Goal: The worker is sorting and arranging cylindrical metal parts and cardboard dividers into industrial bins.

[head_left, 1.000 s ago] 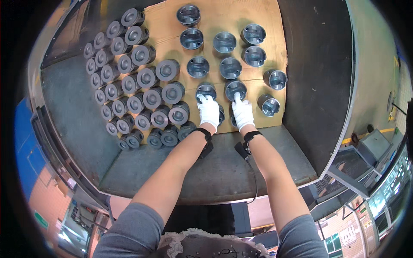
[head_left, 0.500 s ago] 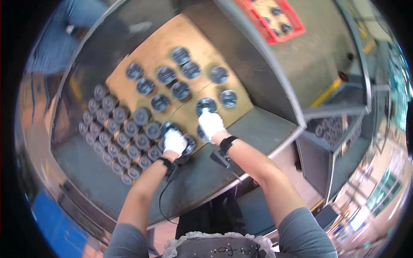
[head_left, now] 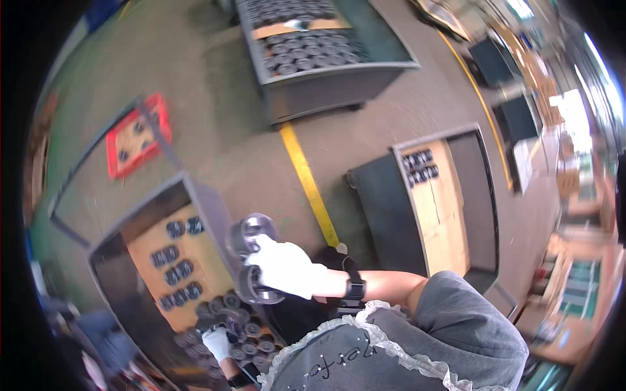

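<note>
My right hand (head_left: 283, 267), in a white glove, is raised beside the near bin. It grips two round, dark metal parts shaped like thick flanged discs, an upper disc (head_left: 255, 229) and a lower disc (head_left: 262, 290). At lower left my left hand (head_left: 216, 343), also gloved, is over the bin. Its fingers are closed around a dark round metal part (head_left: 228, 320), blurred and partly hidden. Below and around it stand several grey round parts (head_left: 251, 348) in close rows. More discs (head_left: 179, 272) sit in small groups on a brown cardboard sheet (head_left: 147, 257).
The near bin has a raised grey metal wall (head_left: 212, 205). A red crate (head_left: 117, 156) with a few parts stands beyond it. At the top is a bin (head_left: 326, 91) full of round parts. To the right, another bin (head_left: 385, 215) holds cardboard and several parts. A yellow line (head_left: 306, 179) crosses the floor.
My view has swung to the right, away from the near bin. My right hand has lifted out of the bin with two discs. My left hand is still over the bin.
</note>
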### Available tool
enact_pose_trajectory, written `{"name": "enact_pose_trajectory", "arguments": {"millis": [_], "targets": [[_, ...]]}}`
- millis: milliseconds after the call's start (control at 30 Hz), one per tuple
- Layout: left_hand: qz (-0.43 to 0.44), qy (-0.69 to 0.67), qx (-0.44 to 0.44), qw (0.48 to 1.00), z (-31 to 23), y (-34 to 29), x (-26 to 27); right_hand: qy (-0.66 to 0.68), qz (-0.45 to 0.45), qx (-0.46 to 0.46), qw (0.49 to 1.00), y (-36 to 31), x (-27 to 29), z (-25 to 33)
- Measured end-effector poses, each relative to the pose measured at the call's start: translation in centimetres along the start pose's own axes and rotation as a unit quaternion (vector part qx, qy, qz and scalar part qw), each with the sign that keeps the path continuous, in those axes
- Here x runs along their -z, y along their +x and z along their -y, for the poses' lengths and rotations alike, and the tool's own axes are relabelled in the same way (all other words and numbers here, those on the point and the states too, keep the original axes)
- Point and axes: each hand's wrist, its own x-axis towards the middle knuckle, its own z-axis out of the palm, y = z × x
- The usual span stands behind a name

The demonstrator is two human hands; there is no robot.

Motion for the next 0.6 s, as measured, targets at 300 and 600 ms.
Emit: {"name": "enact_pose_trajectory", "arguments": {"millis": [300, 600], "targets": [[0.080, 0.370, -0.703, 0.602, -25.3, -10.1, -16.6, -0.065, -0.152, -0.328, 0.930, -28.9, 18.9, -10.8], [0.335, 0.301, -0.692, 0.565, -44.3, -27.8, -41.1, -0.035, -0.343, -0.579, 0.739, -45.7, 22.7, -20.5]]}}
